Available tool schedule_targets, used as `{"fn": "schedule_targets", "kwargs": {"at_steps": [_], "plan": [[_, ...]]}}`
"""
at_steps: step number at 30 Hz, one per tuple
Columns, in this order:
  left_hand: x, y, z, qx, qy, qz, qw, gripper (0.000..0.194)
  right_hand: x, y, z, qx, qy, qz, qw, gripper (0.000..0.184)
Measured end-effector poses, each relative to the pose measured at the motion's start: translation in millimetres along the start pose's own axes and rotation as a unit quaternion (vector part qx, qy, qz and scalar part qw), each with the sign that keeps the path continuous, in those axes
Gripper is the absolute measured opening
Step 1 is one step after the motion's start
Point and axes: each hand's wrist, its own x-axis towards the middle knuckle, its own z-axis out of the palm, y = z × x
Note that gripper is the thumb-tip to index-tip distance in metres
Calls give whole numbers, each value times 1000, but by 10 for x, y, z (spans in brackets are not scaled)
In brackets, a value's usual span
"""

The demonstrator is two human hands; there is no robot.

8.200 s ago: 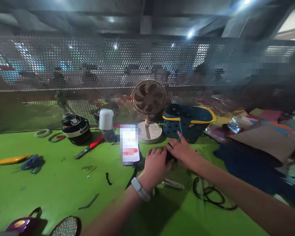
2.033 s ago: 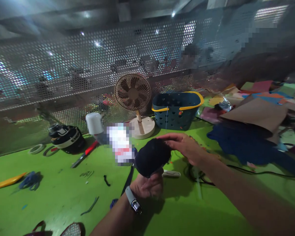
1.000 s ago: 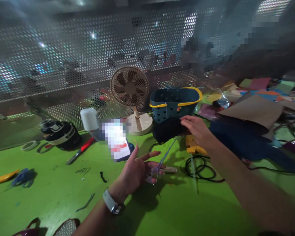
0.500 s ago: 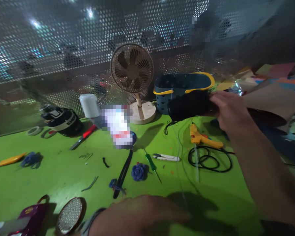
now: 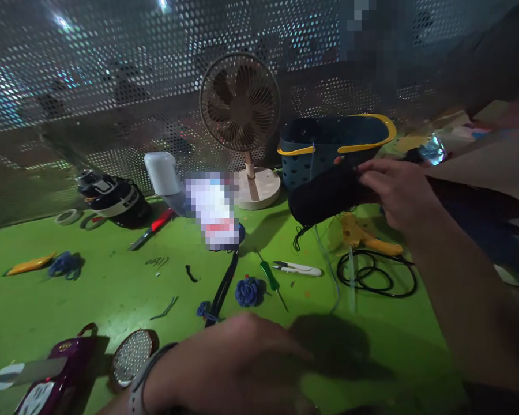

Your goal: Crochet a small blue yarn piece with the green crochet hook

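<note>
On the right, my right hand (image 5: pixel 398 187) is closed on one end of a black yarn skein (image 5: pixel 324 195), a thick dark roll with loose strands hanging from its lower end. The skein is raised in front of the basket, above the table. Low in the foreground, my left hand (image 5: pixel 229 363) hovers over the green table (image 5: pixel 125 294), a watch band on its wrist. Its fingers are dim and slightly apart, and I see nothing in them. Just beyond it lie a blue crocheted flower (image 5: pixel 248 291), a green-handled crochet hook (image 5: pixel 270 276) and white thread snips (image 5: pixel 298 268).
A dark basket (image 5: pixel 296 170) with yellow handles and a fan (image 5: pixel 262 193) stand at the back. A lit phone (image 5: pixel 216 213) leans mid-table. Right lies a yellow glue gun (image 5: pixel 372 239) with coiled cord. Left are a black bottle (image 5: pixel 116 202), a red-handled knife (image 5: pixel 160 220) and a round studded object (image 5: pixel 133 357).
The view has shifted slightly. My right hand still holds the black yarn skein, now tilted a little more. My left hand has moved a bit up and left, its fingers separating.
</note>
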Motion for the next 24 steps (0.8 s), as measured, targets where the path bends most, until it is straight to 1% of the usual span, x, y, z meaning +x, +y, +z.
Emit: {"fn": "schedule_targets", "kwargs": {"at_steps": [2,3,4,5,6,7,8,9,10,12,13,15,17,18,20,22,24], "plan": [[-27,39,-62,21,11,-6,1000,34,-26,24,55,17,9,19,1000,9],[-19,46,-89,41,45,-17,998,30,-40,40,77,23,-1,26,999,7],[6,41,-112,66,108,-33,991,28,-57,56,101,24,-20,29,999,7],[48,21,-130,89,195,-48,976,31,-81,68,131,21,-45,29,998,7],[104,-13,-146,103,276,-58,954,39,-110,76,168,15,-72,29,997,8],[170,-59,-158,106,346,-61,930,53,-146,79,216,10,-97,30,995,9],[242,-112,-168,106,392,-59,912,70,-187,77,272,8,-123,33,992,10],[314,-167,-174,99,413,-46,904,87,-230,70,335,7,-157,43,987,10],[383,-221,-178,80,403,-38,911,101,-273,60,399,16,-205,71,976,11],[501,-306,-179,33,368,-38,929,119,-349,33,517,60,-246,115,960,11],[549,-335,-176,8,351,-43,935,123,-378,17,562,74,-257,127,955,10],[622,-373,-170,-47,326,-55,943,120,-414,-18,614,98,-270,141,947,11],[664,-401,-165,-125,318,-52,938,107,-425,-59,618,115,-281,151,941,16],[675,-417,-164,-175,320,-47,930,100,-424,-79,609,131,-286,156,936,19],[679,-454,-161,-284,321,-48,902,88,-420,-112,588,169,-287,147,931,25],[670,-488,-153,-379,315,-66,868,78,-420,-122,583,198,-276,114,934,27],[666,-510,-138,-445,314,-77,835,68,-438,-106,605,208,-278,81,934,32]]}}
